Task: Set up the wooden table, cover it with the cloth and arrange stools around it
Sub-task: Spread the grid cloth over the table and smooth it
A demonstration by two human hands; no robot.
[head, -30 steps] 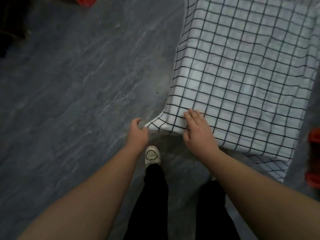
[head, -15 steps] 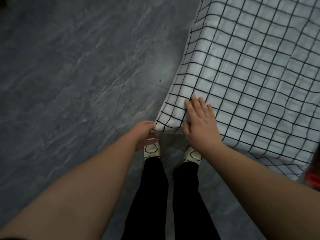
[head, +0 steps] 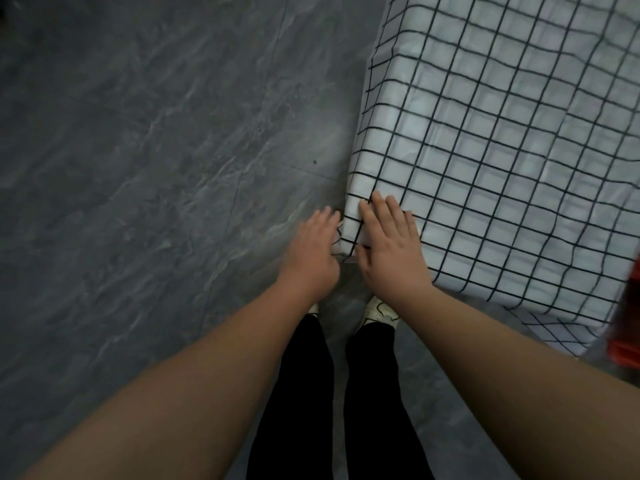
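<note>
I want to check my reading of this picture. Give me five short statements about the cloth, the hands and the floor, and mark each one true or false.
1. The cloth is white with a black grid. True.
2. The right hand lies flat on the cloth near a corner. True.
3. The left hand grips a stool. False: it is open at the side of the cloth's corner and holds nothing.
4. The floor is light wood. False: it is grey and looks like stone.
5. A red thing shows at the right edge. True.
</note>
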